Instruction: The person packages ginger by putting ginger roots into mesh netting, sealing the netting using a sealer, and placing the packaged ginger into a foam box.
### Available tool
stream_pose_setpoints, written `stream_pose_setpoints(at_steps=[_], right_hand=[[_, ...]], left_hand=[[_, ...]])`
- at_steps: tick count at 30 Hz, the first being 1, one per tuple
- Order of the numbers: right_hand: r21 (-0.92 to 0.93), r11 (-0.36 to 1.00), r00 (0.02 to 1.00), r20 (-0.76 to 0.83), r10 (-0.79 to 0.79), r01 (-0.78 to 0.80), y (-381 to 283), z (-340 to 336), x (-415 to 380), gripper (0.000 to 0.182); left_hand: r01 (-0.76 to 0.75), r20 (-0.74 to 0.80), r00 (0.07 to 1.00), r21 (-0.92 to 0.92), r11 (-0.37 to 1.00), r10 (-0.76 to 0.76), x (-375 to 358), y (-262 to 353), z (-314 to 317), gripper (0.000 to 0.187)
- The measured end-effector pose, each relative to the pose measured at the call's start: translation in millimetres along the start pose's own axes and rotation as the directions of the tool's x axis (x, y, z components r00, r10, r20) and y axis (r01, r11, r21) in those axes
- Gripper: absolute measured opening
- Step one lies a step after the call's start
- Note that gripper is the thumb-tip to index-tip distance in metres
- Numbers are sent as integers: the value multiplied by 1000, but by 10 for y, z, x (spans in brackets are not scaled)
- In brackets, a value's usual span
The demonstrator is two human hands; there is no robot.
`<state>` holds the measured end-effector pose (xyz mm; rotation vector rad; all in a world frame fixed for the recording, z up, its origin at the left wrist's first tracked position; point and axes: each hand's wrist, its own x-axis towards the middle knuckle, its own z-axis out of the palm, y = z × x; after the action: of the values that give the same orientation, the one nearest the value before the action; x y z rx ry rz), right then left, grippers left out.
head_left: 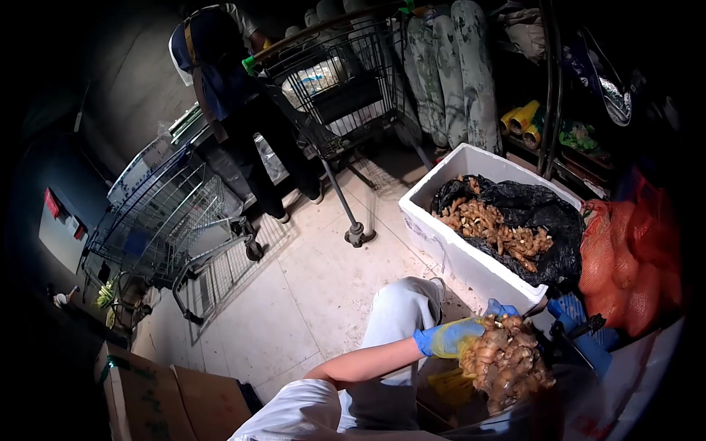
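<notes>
My left hand (455,338), in a blue and yellow glove, reaches in from the lower left. Its fingers are closed around a large knobbly clump of ginger (507,364), and blue glove fingertips show at the clump's upper edge. Beneath the clump is a dim yellow thing (451,386) that I cannot make out. My right hand cannot be made out in the dark lower right. Just beyond the clump stands a white foam box (471,257), lined with a black plastic bag (555,217). More ginger pieces (500,231) lie on the bag.
A red mesh sack (621,261) leans by the box's right end. Two shopping carts (158,220) (338,95) and a person (228,81) bending over are farther back. Long pale gourds (471,73) stand behind the box. Cardboard boxes (173,400) sit lower left.
</notes>
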<state>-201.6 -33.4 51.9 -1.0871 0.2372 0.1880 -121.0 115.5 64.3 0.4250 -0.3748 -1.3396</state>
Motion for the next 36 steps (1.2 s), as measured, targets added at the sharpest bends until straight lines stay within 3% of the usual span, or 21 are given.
stream_pose_setpoints(at_steps=[1,4,5,7,8,10,11,13,14,15,16,18,20,22,24,26,28,30,31,34,36], right_hand=[[13,1000,1000,0,0,0,10,-2,1,39],[66,998,1000,-3,-7,7,65,-38,-18,39],[92,996,1000,-4,-13,14,67,-50,-23,39],[159,987,999,14,-31,29,40,-47,10,39],[203,979,999,27,-38,31,26,-61,26,39],[319,947,997,51,-51,32,20,-118,49,39],[388,921,996,69,-58,27,23,-154,52,39],[537,844,991,106,-79,10,17,-210,51,39],[606,796,989,118,-87,-3,39,-218,68,39],[672,740,987,134,-85,-27,47,-217,84,39],[732,678,984,156,-86,-57,61,-197,112,39],[801,591,979,182,-91,-94,36,-101,199,40],[814,573,979,179,-99,-91,-86,98,206,40],[751,660,1000,-19,-1,15,-234,251,123,45],[760,648,994,-95,45,43,-342,338,36,48],[618,772,987,-137,-82,150,-308,324,25,42],[536,817,976,-146,-158,213,-242,284,47,36],[738,675,999,33,-35,-1,-184,280,66,31],[690,721,979,-186,85,69,-152,339,10,25],[695,717,987,-145,76,47,-140,425,-74,23],[654,752,986,-161,36,79,-79,538,-41,22]], left_hand=[[19,-19,1000,-95,995,-21,-22,10,24,45],[-31,-44,999,-51,998,29,-105,101,27,44],[-49,171,983,-98,994,65,-61,141,38,45],[-55,189,979,-104,993,74,-94,146,-174,46],[-27,0,1000,-40,999,27,-166,111,-361,46],[-114,-41,993,-27,993,113,-152,118,-307,47],[-137,-106,976,389,911,192,-128,138,-262,44],[-192,-168,943,430,882,287,-36,191,-246,43],[-252,-218,941,58,966,259,12,235,-220,44],[-225,-187,962,-138,964,198,28,289,-155,47],[-221,-183,964,-143,965,194,86,296,-170,47],[-416,-177,892,35,908,416,218,322,-200,47],[-372,-97,927,-96,923,363,316,390,-203,47],[-316,-4,946,-228,921,324,442,435,-190,47],[-281,-35,960,-179,943,279,548,489,-163,47],[-277,-54,961,-161,947,272,572,463,-238,47],[-343,-338,881,29,939,332,553,403,-197,54],[-363,-303,886,13,932,349,534,397,-197,52],[-391,-251,897,-63,918,365,548,381,-287,50],[-408,-285,888,-124,905,362,546,380,-270,46],[-488,-264,821,136,862,506,582,396,-287,40]])
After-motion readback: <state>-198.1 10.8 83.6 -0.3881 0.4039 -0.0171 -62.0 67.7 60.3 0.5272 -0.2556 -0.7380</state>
